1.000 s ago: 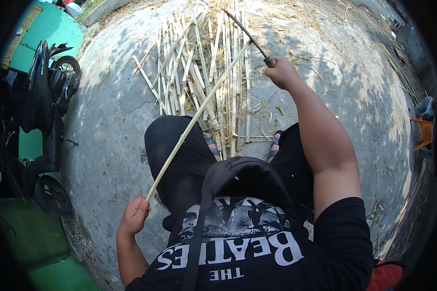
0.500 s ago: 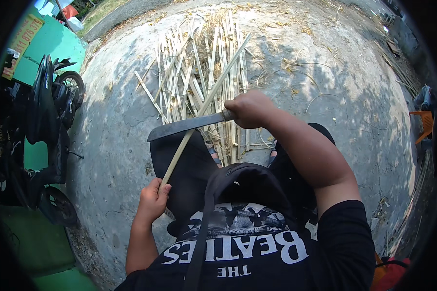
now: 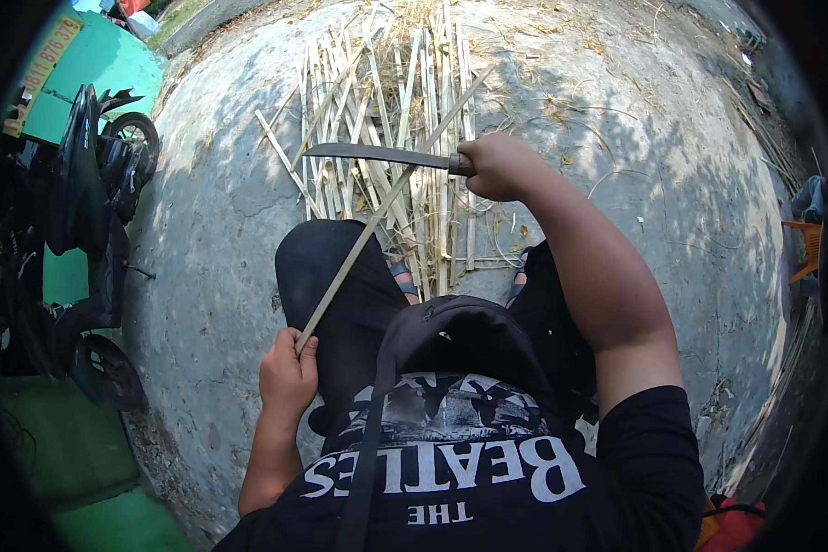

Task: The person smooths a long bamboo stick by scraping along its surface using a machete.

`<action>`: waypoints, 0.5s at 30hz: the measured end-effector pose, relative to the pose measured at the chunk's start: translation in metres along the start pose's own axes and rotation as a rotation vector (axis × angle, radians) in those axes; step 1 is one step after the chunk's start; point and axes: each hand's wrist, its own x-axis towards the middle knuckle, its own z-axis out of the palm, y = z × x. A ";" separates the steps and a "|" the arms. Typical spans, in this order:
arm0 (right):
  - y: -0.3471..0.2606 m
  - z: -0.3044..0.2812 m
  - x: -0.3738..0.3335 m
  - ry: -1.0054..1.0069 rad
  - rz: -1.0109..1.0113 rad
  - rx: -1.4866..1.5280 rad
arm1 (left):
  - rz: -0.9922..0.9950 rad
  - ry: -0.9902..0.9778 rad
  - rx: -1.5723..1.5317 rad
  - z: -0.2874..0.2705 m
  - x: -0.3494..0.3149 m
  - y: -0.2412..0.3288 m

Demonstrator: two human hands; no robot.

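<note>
My left hand (image 3: 288, 370) grips the near end of a long, narrow bamboo strip (image 3: 345, 265), which slants away to the upper right past my left knee. In my right hand (image 3: 504, 166) is the handle of a machete (image 3: 377, 154). Its long dark blade points left and crosses the strip beyond its middle, against or just over it; contact is hard to tell. Both hands are closed. Beneath the strip's far part, a pile of split bamboo strips (image 3: 327, 97) lies on the ground between and beyond my feet.
Cracked concrete (image 3: 216, 248) surrounds me, with dry leaves and thin shavings scattered farther off. A black motorcycle (image 3: 92, 239) stands at the left by a green panel (image 3: 124, 69). To the right are an orange plastic chair (image 3: 805, 248) and more thin strips along the edge.
The machete has moved away from me along the strip, toward its far end, and slightly right. My left hand keeps its hold and has barely moved.
</note>
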 end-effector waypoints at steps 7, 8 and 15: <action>-0.047 0.017 -0.002 -0.082 -0.190 -0.035 | -0.036 -0.196 -0.082 -0.006 0.014 -0.010; -0.038 0.017 0.005 -0.066 -0.143 0.023 | -0.037 -0.196 -0.082 -0.003 0.015 -0.012; 0.007 0.018 0.015 0.091 0.123 0.124 | -0.020 -0.152 -0.056 -0.004 0.017 -0.008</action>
